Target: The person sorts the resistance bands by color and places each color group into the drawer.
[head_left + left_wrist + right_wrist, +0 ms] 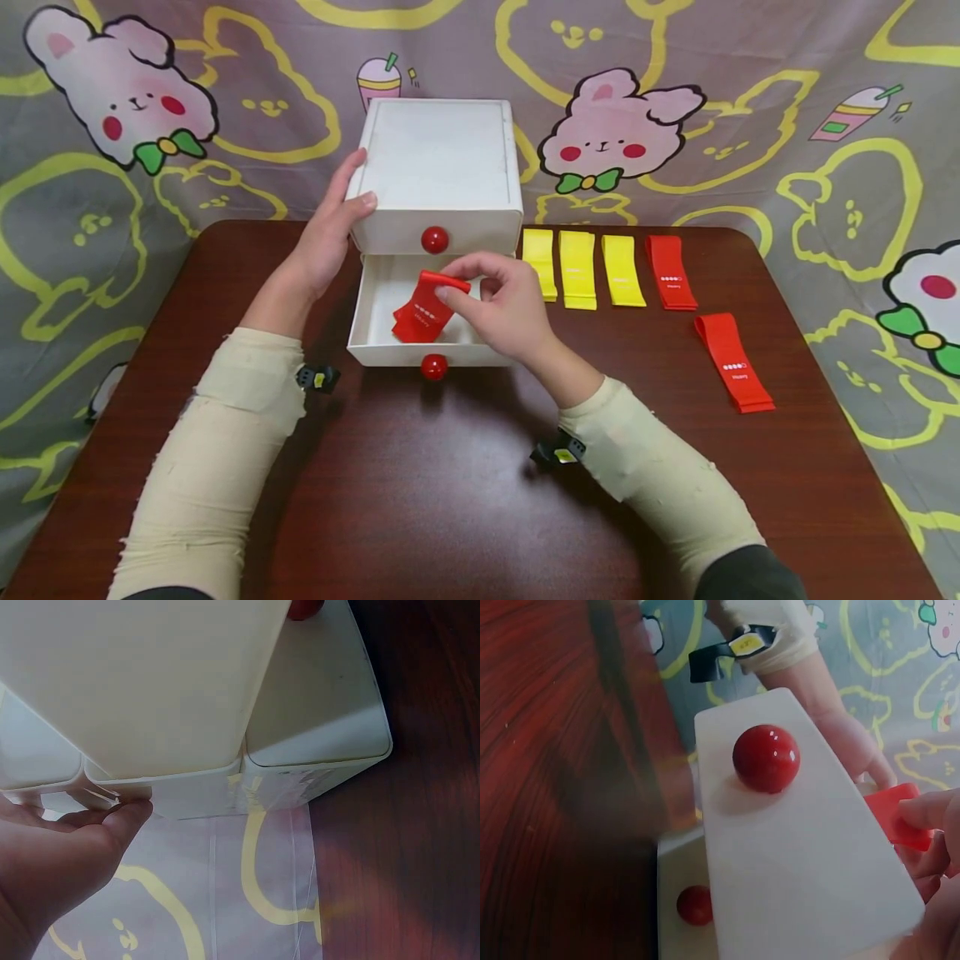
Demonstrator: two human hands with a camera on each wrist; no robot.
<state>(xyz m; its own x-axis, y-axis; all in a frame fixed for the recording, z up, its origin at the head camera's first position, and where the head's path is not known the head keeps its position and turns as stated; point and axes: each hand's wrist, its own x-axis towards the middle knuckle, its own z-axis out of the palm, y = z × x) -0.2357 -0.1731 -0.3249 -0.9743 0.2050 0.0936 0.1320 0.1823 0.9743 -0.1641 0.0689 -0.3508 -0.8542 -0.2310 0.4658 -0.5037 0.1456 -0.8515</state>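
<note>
Dark table (427, 500) bears yellow bands (577, 271) beside drawers (390, 232); right grip (506, 304) pinches red band (426, 315).

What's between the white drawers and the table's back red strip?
Three yellow strips lie between the white drawers and that red strip, in the head view.

you have a dark brown table (420, 500) bearing a white drawer unit (442, 154). rightward lie three yellow bands (577, 271) and two red bands (731, 358).
</note>
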